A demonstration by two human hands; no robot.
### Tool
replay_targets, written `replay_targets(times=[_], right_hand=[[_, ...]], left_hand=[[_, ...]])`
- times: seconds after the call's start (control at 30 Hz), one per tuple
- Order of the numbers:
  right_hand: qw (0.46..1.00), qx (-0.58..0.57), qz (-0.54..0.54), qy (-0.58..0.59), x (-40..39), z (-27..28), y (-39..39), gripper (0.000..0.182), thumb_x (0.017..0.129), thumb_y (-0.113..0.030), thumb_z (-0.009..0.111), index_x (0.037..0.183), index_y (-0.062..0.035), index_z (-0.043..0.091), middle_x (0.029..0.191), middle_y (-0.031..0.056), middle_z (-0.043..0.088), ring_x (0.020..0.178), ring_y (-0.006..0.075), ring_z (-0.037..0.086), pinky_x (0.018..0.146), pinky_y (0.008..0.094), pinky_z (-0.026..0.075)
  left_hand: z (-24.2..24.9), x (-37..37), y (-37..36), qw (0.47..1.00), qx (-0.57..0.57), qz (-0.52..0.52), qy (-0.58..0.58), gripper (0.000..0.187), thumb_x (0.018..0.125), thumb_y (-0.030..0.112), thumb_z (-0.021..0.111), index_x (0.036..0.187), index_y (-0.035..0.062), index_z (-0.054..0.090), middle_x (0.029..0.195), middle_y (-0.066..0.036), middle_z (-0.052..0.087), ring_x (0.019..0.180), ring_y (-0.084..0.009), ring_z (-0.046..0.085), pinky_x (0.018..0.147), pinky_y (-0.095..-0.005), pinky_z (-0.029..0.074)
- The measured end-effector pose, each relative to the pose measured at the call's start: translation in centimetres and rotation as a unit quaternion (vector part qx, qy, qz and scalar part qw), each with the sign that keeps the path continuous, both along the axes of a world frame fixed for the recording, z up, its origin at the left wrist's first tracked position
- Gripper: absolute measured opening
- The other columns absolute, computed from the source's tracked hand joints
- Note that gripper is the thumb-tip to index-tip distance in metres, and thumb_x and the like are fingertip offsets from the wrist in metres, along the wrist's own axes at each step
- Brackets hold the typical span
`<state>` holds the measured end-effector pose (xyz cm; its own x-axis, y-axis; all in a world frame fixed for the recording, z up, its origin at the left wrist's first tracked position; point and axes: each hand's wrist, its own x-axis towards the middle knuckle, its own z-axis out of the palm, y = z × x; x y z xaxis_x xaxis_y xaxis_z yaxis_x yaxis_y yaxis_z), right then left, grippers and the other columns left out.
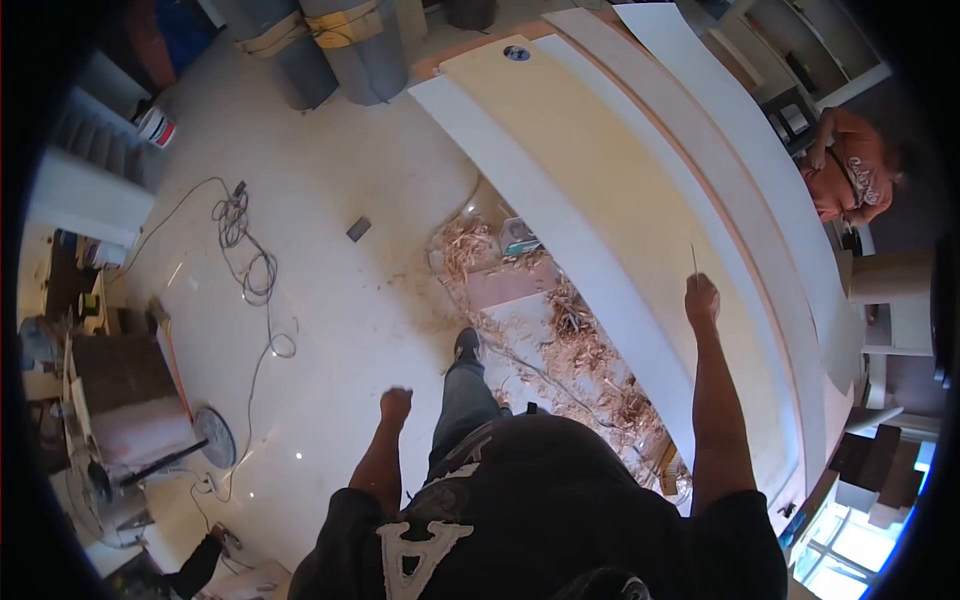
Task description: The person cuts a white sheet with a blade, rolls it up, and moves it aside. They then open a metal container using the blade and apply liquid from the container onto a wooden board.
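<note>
Dark shirt (pixel 560 490) with a ragged white letter (pixel 422 560), cut off below, hides much of the legs, while the right hand (pixel 704 300) grips a thin tool (pixel 694 258), its lower end hidden, over a long, curved yellow panel (pixel 600 190), and the left hand (pixel 396 403) is curled shut, contents unclear.

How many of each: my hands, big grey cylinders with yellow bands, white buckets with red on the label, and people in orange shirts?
Hands: 2
Banded grey cylinders: 2
White bucket: 1
Orange-shirted person: 1
Total: 6
</note>
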<state>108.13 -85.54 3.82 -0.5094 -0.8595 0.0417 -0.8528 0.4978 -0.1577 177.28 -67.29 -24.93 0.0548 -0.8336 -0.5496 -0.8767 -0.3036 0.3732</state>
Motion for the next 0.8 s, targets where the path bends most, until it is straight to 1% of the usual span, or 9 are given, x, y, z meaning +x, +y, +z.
replay_targets(times=[0.03,0.1,0.17,0.23,0.4,0.5,0.53,0.63,0.8], right_hand=[[0.999,0.008,-0.023,-0.029,-0.4,-0.6,0.7,0.031,0.098,-0.035,0.053,0.102,-0.0089,0.068,0.097,0.0245,0.07,0.092,0.0474,0.066,0.08,0.0566,0.051],[0.992,0.003,-0.111,-0.065,-2.5,-2.5,1.4,0.032,0.097,-0.035,0.052,0.101,-0.0077,0.068,0.097,0.0266,0.069,0.093,0.0478,0.066,0.081,0.0568,0.051],[0.967,0.004,-0.213,-0.14,-8.0,-7.4,3.5,0.031,0.096,-0.035,0.054,0.102,-0.0089,0.069,0.098,0.0262,0.069,0.094,0.0465,0.066,0.081,0.0562,0.051],[0.961,0.034,-0.246,-0.121,-7.9,-7.7,5.1,0.028,0.095,-0.033,0.056,0.102,-0.0099,0.07,0.101,0.0249,0.068,0.094,0.0449,0.066,0.081,0.0551,0.051],[0.988,0.067,-0.135,0.039,-4.3,-3.3,0.8,0.013,0.092,-0.017,0.062,0.1,-0.0122,0.07,0.11,0.0155,0.065,0.101,0.037,0.063,0.084,0.049,0.051],[0.997,-0.039,0.02,0.065,-3.2,-5.3,-7.8,0.018,0.091,-0.011,0.064,0.107,-0.0155,0.069,0.117,0.0098,0.065,0.111,0.0343,0.06,0.088,0.0471,0.05],[0.993,-0.076,0.069,0.065,-1.9,-5.7,-11.2,0.022,0.09,-0.01,0.064,0.11,-0.0163,0.068,0.121,0.0087,0.065,0.114,0.0338,0.06,0.09,0.0467,0.05],[0.978,-0.079,0.174,0.088,5.7,-3.9,-21.3,0.03,0.09,-0.009,0.064,0.118,-0.0199,0.067,0.134,0.0067,0.062,0.121,0.0313,0.059,0.092,0.0483,0.05],[0.918,-0.178,0.321,0.154,9.7,-8.8,-32.2,0.031,0.091,-0.007,0.065,0.122,-0.0109,0.069,0.132,0.0096,0.065,0.118,0.028,0.064,0.094,0.0457,0.055]], left_hand=[[-0.5,-0.2,-4.6,0.959,-0.121,-0.221,-0.127,0.029,0.091,0.028,0.062,0.084,0.0016,0.071,0.083,-0.015,0.072,0.077,-0.0308,0.069,0.07,-0.0438,0.054],[2.3,-2.9,-14.9,0.956,-0.274,-0.091,-0.051,0.025,0.096,0.021,0.058,0.083,0.0025,0.069,0.077,-0.011,0.069,0.07,-0.0234,0.066,0.066,-0.04,0.053],[14.3,-9.0,-25.1,0.927,-0.217,0.189,0.241,0.025,0.1,0.019,0.056,0.088,0.0005,0.066,0.077,-0.008,0.067,0.067,-0.0157,0.063,0.064,-0.0328,0.053],[19.3,-12.5,-32.9,0.848,-0.178,0.274,0.418,0.017,0.098,0.015,0.061,0.106,0.0011,0.066,0.087,-0.006,0.07,0.079,-0.0146,0.068,0.064,-0.0281,0.054],[24.8,-18.7,-43.0,0.801,-0.284,0.267,0.455,0.021,0.098,0.011,0.06,0.116,-0.0009,0.063,0.089,-0.007,0.069,0.073,-0.0121,0.065,0.061,-0.0231,0.051],[16.8,-18.7,-43.0,0.699,-0.246,0.441,0.507,0.018,0.096,0.01,0.061,0.111,0.0006,0.063,0.085,-0.006,0.068,0.067,-0.0115,0.063,0.055,-0.0246,0.05],[9.4,-16.4,-41.1,0.569,-0.211,0.344,0.716,0.013,0.094,0.01,0.061,0.105,0.0036,0.063,0.081,-0.006,0.065,0.061,-0.0123,0.062,0.05,-0.026,0.048],[10.3,-20.6,-37.8,0.748,0.069,0.538,0.384,0.007,0.088,0.016,0.064,0.086,0.0099,0.06,0.07,-0.003,0.058,0.052,-0.0131,0.054,0.043,-0.0268,0.035],[-3.4,-22.5,-35.4,0.714,0.2,0.545,0.391,0.015,0.091,0.024,0.068,0.092,0.0104,0.061,0.073,-0.003,0.059,0.057,-0.0143,0.058,0.047,-0.029,0.039]])
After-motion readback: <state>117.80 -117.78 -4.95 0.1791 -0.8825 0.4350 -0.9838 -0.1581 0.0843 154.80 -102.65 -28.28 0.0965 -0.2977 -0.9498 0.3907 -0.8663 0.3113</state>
